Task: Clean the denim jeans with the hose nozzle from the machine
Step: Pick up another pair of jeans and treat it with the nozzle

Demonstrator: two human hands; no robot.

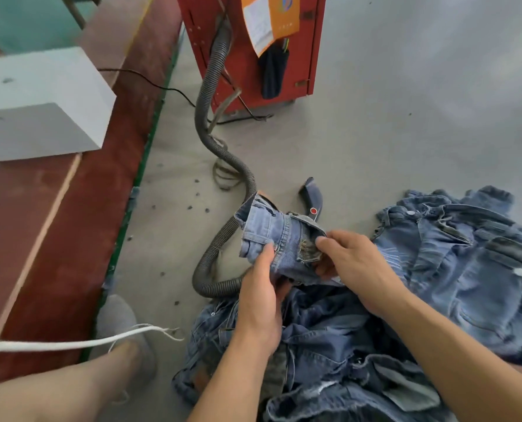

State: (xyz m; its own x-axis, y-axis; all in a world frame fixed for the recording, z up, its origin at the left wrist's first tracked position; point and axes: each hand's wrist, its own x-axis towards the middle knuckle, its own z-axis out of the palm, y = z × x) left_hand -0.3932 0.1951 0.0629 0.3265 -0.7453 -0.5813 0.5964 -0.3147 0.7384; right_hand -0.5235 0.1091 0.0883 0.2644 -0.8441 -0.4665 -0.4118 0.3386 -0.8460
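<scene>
The hose vanishes under the light denim piece, so where it ends cannot be seen. The left hand hides its fingers beneath that cloth — only the thumb shows. The red machine is cut off by the top edge, and its orange label is too blurred to read. The jeans pile runs past the right and bottom edges.

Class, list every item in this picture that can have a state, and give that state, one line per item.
Left hand: grip closed on the denim jeans.
Right hand: pinching the same jeans.
Denim jeans: bunched, held up, pulled over the hose end.
Hose: connected to the machine, snaking across the floor.
Nozzle handle: sticking out beyond the jeans.
Machine: upright; on or off, cannot tell.
Jeans pile: crumpled on the floor.
</scene>
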